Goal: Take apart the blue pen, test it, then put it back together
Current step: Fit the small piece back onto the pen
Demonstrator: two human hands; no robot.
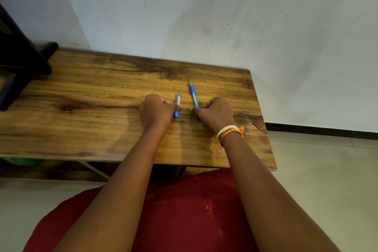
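The blue pen is in two parts over the wooden table. My left hand is closed around the short rear piece, blue with a pale clear section, its ends sticking out above and below my fingers. My right hand pinches the lower end of the longer front piece, a blue barrel with its fine tip pointing away from me toward the wall. The two parts are a small gap apart, not touching. Both fists rest low on the tabletop.
A black stand-like object occupies the table's far left end. A white wall runs right behind the table. The table's right edge drops off to a pale tiled floor. Thread bracelets circle my right wrist.
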